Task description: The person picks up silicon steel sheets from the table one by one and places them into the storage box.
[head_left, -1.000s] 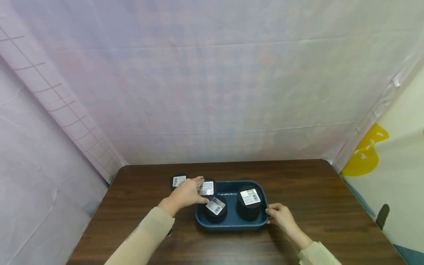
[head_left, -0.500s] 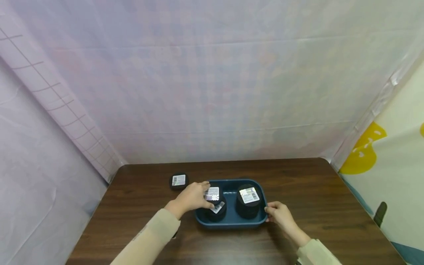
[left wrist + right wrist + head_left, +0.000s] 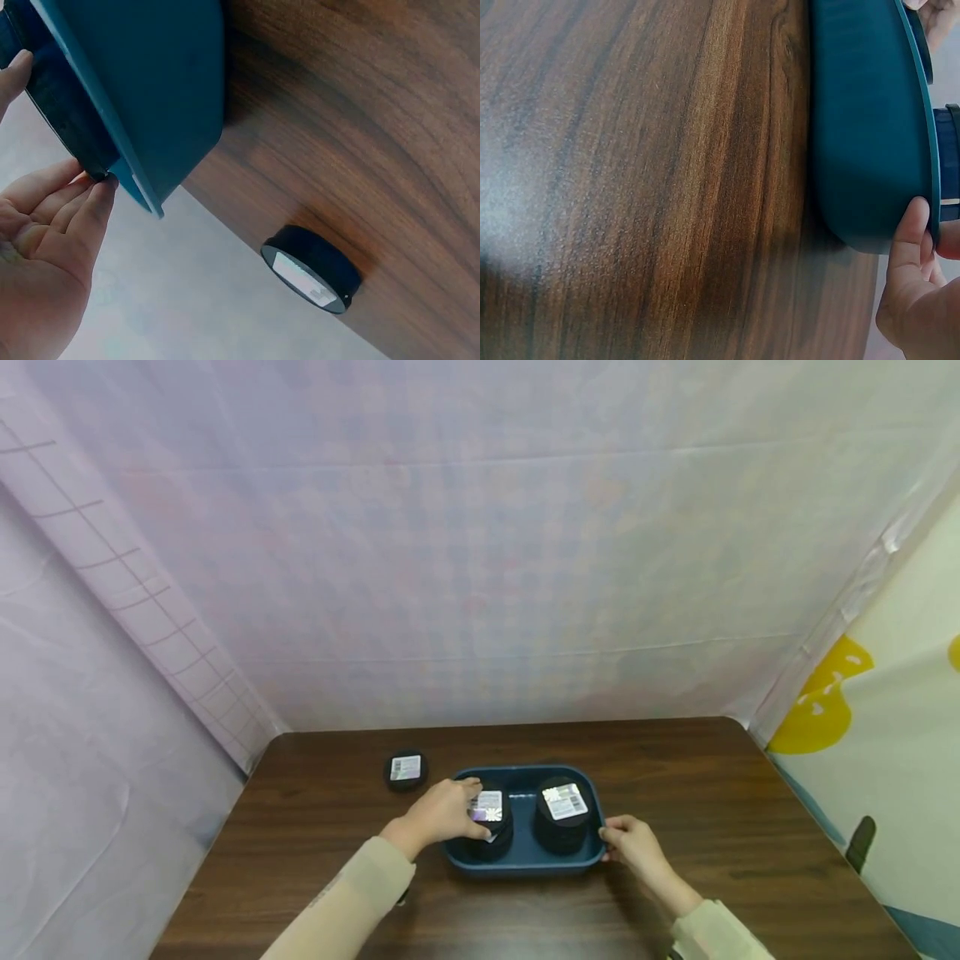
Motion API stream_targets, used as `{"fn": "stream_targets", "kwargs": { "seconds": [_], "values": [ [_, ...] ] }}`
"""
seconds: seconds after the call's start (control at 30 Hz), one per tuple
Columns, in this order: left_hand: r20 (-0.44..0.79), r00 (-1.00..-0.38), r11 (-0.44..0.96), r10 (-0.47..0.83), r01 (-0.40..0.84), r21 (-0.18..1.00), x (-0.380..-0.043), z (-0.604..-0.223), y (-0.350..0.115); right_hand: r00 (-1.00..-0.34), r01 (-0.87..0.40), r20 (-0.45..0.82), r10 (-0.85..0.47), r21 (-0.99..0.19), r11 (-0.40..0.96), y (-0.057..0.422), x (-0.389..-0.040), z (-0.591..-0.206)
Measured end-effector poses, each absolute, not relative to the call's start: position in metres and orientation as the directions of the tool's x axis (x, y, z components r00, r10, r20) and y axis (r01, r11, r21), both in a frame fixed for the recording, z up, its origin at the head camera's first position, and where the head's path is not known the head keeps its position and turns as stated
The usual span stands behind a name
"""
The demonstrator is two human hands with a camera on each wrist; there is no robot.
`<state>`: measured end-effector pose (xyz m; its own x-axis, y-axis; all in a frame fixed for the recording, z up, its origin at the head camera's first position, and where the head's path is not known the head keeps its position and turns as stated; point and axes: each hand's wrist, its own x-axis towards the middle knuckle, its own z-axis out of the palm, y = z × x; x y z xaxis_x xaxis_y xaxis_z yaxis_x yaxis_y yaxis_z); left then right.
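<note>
A blue rectangular tray (image 3: 521,866) stands on the brown table. My left hand (image 3: 444,811) grips a flat, round black container (image 3: 489,807) with a white barcode label, over another black container at the tray's left end. In the left wrist view, its thumb and fingers span the dark edge of that container (image 3: 64,124). My right hand (image 3: 633,849) pinches the tray's right rim between thumb and fingers, as the right wrist view also shows. Inside the tray's right half stands a stack of black containers (image 3: 562,837), the top one labelled.
A single black labelled container (image 3: 406,771) lies on the table (image 3: 675,793) behind and left of the tray. The table's back edge meets a pale patterned curtain (image 3: 480,568). More pale cloth hangs at both sides.
My left hand has carried its container rightward and down, from the tray's left back corner to above the container inside, covering most of that one's label. The right hand stays on the rim.
</note>
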<state>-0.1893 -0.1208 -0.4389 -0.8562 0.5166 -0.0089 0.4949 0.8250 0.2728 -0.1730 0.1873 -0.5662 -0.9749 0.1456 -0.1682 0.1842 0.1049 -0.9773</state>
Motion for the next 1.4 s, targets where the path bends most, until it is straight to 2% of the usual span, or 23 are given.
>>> {"fn": "stream_targets", "kwargs": {
  "seconds": [0.23, 0.73, 0.93, 1.03, 1.2, 1.4],
  "values": [
    [-0.004, -0.843, 0.813, 0.537, 0.517, 0.268, -0.189, -0.442, -0.119, -0.975, 0.182, -0.167, 0.144, -0.978, 0.101, 0.188, -0.175, -0.567],
    [-0.027, -0.859, 0.826, 0.511, 0.482, 0.293, -0.184, -0.444, -0.118, -0.973, 0.199, -0.189, 0.129, -0.977, 0.07, 0.186, -0.172, -0.557],
    [-0.026, -0.863, 0.828, 0.504, 0.474, 0.299, -0.182, -0.447, -0.116, -0.992, 0.115, -0.112, 0.063, -0.992, 0.05, 0.188, -0.165, -0.55],
    [-0.023, -0.862, 0.827, 0.506, 0.477, 0.299, -0.183, -0.448, -0.116, -0.992, 0.112, -0.109, 0.056, -0.993, 0.043, 0.189, -0.164, -0.551],
    [-0.012, -0.853, 0.815, 0.523, 0.495, 0.301, -0.184, -0.449, -0.116, -0.977, 0.185, -0.177, 0.115, -0.981, 0.06, 0.19, -0.17, -0.559],
    [-0.018, -0.857, 0.816, 0.516, 0.485, 0.315, -0.187, -0.45, -0.117, -0.977, 0.178, -0.169, 0.127, -0.982, 0.065, 0.189, -0.171, -0.559]
  ]
}}
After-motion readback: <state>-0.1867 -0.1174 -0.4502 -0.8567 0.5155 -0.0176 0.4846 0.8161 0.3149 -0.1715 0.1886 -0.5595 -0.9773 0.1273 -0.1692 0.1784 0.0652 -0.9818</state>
